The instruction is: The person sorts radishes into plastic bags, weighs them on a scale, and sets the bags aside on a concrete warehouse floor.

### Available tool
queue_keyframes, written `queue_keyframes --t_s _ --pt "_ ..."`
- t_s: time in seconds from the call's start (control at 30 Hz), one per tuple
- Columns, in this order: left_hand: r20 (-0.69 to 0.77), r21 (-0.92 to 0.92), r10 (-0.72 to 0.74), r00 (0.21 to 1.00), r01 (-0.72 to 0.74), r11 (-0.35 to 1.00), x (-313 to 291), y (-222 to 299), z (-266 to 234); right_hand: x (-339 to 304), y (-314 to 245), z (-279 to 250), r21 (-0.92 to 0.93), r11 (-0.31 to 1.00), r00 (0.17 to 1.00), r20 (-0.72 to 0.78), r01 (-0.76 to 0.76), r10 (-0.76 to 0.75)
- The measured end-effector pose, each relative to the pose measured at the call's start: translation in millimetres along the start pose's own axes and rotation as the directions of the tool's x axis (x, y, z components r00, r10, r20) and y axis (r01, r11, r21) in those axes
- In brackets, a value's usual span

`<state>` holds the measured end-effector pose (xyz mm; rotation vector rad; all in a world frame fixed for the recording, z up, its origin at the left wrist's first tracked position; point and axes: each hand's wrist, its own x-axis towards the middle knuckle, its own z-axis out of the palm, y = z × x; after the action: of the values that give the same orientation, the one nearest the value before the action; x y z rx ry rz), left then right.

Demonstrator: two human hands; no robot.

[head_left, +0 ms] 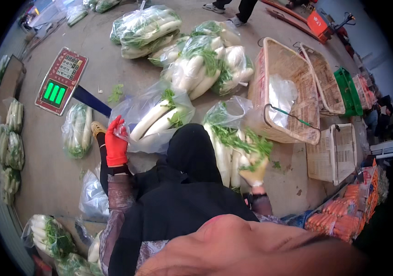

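Observation:
My left hand [116, 141], in a red glove, pinches the edge of a clear plastic bag [178, 120]. Inside that bag lie white radishes [152, 120] with short green tops, next to a scale's blue post [93, 101]. To the right, my right hand [255, 173] in a pale yellow glove is at the leafy tops [251, 142] of loose white radishes [223, 158]. Its fingers are blurred and partly hidden by leaves, so its grip does not show. Another clear bag [226, 110] lies over the far end of those radishes.
Bagged radishes [194, 64] are piled ahead; more stand at left [77, 130]. The scale's display [61, 82] is lit green. Plastic crates [293, 126] stand at right, one holding clear bags [281, 94]. Carrots [339, 214] lie lower right. Another person's legs [242, 10] show far off.

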<state>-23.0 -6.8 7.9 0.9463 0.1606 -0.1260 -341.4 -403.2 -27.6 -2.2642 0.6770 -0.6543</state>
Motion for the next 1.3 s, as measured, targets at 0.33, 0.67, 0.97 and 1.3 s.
queue_keyframes --t_s 0.33,0.67,0.97,1.3 --pt "0.24 -0.211 -0.08 0.968 0.132 0.968 8.9 5.2 14.4 29.1 -126.7 -36.5 0.44 0.873 0.96 -0.262 0.211 -0.1" --pt "0.415 -0.456 -0.003 0.91 0.211 0.865 -4.0 36.7 -9.5 183.5 -243.3 129.9 0.684 0.646 0.939 -0.285 0.339 -0.191" --pt "0.196 -0.387 0.06 0.979 0.021 0.922 21.2 63.2 -12.5 181.3 -291.8 295.9 0.415 0.154 0.006 0.336 0.897 -0.942" --pt "0.063 0.024 0.168 0.984 -0.169 0.985 41.5 58.4 -32.6 165.6 -287.4 326.7 0.652 0.116 -0.182 0.371 0.749 -0.911"
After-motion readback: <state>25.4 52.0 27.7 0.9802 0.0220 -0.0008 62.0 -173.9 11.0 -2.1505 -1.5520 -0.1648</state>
